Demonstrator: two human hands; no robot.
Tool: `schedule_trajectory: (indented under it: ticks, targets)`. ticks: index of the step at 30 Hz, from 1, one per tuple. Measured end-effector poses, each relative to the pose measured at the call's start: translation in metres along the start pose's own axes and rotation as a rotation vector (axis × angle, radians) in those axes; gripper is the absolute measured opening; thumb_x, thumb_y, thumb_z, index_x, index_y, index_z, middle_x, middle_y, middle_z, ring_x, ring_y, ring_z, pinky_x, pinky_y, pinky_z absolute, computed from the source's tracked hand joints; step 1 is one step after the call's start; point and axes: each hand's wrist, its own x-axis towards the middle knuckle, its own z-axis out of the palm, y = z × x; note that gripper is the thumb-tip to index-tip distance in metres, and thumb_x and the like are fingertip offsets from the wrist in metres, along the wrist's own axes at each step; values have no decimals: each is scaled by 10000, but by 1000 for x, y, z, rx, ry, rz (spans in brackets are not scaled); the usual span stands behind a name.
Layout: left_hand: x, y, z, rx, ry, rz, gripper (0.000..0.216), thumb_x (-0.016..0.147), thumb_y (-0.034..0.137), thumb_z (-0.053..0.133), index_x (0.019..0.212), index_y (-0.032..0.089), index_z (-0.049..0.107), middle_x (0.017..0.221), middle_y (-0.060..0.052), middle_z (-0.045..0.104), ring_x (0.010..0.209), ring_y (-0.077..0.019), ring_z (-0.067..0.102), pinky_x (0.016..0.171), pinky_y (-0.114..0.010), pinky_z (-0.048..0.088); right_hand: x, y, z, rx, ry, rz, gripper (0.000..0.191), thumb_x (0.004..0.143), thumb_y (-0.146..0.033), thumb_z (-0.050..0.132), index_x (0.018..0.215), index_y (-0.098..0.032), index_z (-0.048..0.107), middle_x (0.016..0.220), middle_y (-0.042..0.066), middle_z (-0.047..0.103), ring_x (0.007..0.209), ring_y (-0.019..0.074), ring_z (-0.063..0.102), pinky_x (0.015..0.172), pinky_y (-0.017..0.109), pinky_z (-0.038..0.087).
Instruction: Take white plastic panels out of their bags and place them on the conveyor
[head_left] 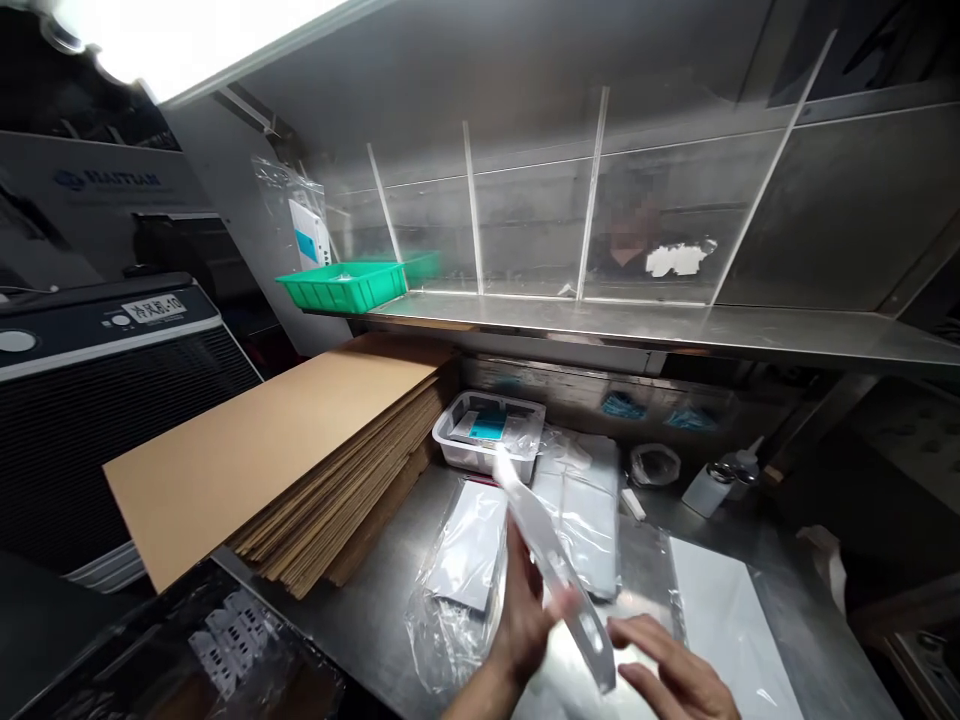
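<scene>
A long, narrow white plastic part (559, 565) with holes along it is tilted up over the metal worktop. My left hand (523, 610) is closed around its middle from the left side. Close to the part's lower end is my right hand (667, 665), its fingers apart and slightly bent; whether a fingertip touches the edge I cannot tell. Beneath both hands lies something white (559, 665), partly hidden. To the left of my left hand rests a clear bag with a flat white piece inside (469, 545). Behind the part lies a stack of clear plastic bags (589, 515).
Stacked brown cardboard sheets (300, 420) fill the left side. A clear plastic bin (487, 455) stands at the back. A metal shelf (637, 318) overhangs the worktop, with a green tray (349, 288) on it. White bottles (709, 488) and a bagged white sheet (731, 620) are at right.
</scene>
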Motion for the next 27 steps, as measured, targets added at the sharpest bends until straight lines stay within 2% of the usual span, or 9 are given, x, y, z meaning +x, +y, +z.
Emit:
schedule_trajectory:
  ticks: [2,3,5,7,12,18,20,24,27]
  targets:
    - [16,15,4,-403,282,-294,598,646,569,613,1130,243,480,1075,-106,531,1131,-369,465,936,-578,355,-1,-2,0,-59,72,25,297,822,-199,588,1110,-268,606,944,42,684,869,190,654,730,210,539]
    - [24,23,5,-558,329,-393,539,651,594,585,1040,229,505,964,-91,552,1028,-369,528,882,-592,389,-2,-3,1,-83,65,3,279,822,-192,588,1089,-265,616,923,34,687,853,182,657,753,208,532]
    - [36,35,3,-741,376,-450,471,654,600,566,899,200,526,820,-70,554,848,-338,585,807,-589,433,-5,-4,6,-115,4,-65,223,806,-182,611,1015,-256,641,850,14,690,802,168,664,806,218,516]
    - [41,41,1,-809,381,-416,453,674,601,543,829,176,539,780,-73,558,780,-315,593,790,-581,447,-7,-5,12,-119,-41,-105,201,798,-175,625,987,-244,639,807,9,683,760,160,664,807,227,516]
    - [37,42,2,-859,337,-414,504,674,636,505,807,154,574,797,-107,581,819,-327,589,838,-577,432,-3,-10,24,-63,-106,-142,172,816,-121,567,944,-231,602,688,10,648,657,156,630,656,246,530]
    - [37,44,3,-839,293,-409,516,660,648,504,806,157,565,781,-111,581,852,-320,574,863,-551,420,1,-9,27,-83,-188,-122,78,826,-142,555,802,-215,569,590,-11,569,509,124,540,764,335,504]
    - [37,44,2,-845,289,-402,521,658,651,506,831,162,557,794,-110,576,868,-328,567,866,-554,414,0,-8,28,-87,-173,-94,126,833,-170,555,718,-211,527,559,-20,515,496,119,502,754,341,490]
    - [37,41,-1,-846,280,-395,560,648,658,506,898,158,536,857,-127,558,908,-345,552,863,-550,417,-1,-9,31,-90,-122,-18,259,874,-194,482,625,-209,410,531,-24,402,505,124,437,596,290,443]
    - [37,38,-2,-852,286,-400,594,643,666,506,935,150,521,900,-142,543,932,-355,542,852,-542,430,1,-9,31,-89,-150,28,228,897,-180,430,671,-210,426,567,-9,437,520,129,444,498,261,375]
